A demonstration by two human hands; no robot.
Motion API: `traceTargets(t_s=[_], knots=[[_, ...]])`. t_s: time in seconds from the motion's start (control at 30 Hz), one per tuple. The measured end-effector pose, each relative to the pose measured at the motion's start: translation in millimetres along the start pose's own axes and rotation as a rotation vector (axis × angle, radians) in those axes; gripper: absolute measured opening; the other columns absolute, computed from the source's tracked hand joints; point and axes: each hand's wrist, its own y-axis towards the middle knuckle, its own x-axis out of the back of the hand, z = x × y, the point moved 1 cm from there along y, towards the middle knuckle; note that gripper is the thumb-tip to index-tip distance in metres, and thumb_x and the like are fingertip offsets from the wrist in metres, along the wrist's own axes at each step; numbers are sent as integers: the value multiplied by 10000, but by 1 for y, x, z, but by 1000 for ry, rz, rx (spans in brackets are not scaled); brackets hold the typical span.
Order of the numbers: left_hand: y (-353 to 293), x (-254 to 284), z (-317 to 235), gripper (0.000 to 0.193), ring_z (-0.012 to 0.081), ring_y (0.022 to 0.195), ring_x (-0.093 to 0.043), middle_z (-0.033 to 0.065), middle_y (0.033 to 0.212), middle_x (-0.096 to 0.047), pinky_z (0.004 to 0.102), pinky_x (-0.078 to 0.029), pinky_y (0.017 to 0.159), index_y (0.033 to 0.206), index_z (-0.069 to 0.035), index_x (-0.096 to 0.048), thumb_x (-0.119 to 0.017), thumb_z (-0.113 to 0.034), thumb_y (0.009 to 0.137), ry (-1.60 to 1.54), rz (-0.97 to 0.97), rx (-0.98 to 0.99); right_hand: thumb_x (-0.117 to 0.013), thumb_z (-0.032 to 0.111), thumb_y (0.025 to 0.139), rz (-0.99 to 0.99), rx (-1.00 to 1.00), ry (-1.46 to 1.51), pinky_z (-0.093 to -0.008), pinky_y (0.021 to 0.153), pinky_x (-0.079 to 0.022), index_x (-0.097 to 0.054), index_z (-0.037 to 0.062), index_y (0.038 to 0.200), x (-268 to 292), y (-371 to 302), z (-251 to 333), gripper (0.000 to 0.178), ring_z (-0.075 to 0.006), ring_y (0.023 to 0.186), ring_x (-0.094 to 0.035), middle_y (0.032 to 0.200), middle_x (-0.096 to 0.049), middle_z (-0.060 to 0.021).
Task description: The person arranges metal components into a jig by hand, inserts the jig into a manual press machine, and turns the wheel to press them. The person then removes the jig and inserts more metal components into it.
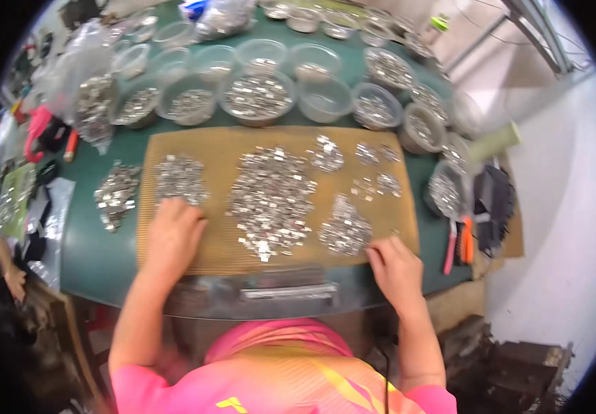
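Observation:
On a tan ribbed mat (218, 148) lie separate heaps of small shiny silver metal pieces. My left hand (176, 238) is at the near edge of the left heap (180, 178), its fingers bunched and curled down against it. The largest heap (271, 196) spreads over the middle of the mat. My right hand (398, 268) rests beside a rounded heap (345, 231), thumb and fingers drawn together; whatever they hold is too small to make out. Smaller clusters, one of them a loose group (325, 155), lie farther back on the right.
Clear plastic tubs of metal pieces, such as a large full one (256, 96), line the back of the green table (98, 259). Another heap (116, 195) lies left of the mat. Pliers with orange handles (466, 238) lie at right. Someone else's hand (15, 281) shows at far left.

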Motion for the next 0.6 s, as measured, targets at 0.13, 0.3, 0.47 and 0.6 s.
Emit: traceTargets(t_s=[0.13, 0.3, 0.47, 0.6], knots=[[5, -2, -3, 97, 351, 910, -568, 130, 912, -570, 451, -495, 788, 898, -39, -640, -718, -29, 840, 40, -10, -30, -756, 69, 906, 21, -169, 336, -284, 627, -524, -700, 29, 962, 0, -2, -18, 88, -156, 698, -672, 832, -691, -76], [4, -11, -7, 97, 337, 916, -562, 124, 922, -551, 441, -496, 784, 924, -39, -627, -700, -33, 861, 99, -11, -63, -731, 49, 930, 57, -324, 477, -258, 628, -515, -689, 7, 981, 4, -5, -25, 79, -96, 680, -642, 778, -682, -35], [0, -15, -7, 123, 327, 919, -557, 123, 931, -546, 433, -496, 789, 944, -38, -615, -709, -56, 867, 179, -13, -66, -712, 60, 937, 76, -393, 528, -286, 687, -569, -687, 29, 1047, 6, -11, -25, 117, -170, 769, -733, 896, -729, -78], [4, -14, -8, 129, 326, 916, -555, 126, 932, -549, 430, -493, 790, 940, -36, -612, -714, -60, 863, 148, 4, -77, -689, 18, 946, 101, -227, 579, -280, 716, -574, -680, 13, 1064, 12, -16, -1, 119, -161, 810, -736, 924, -738, -75]])
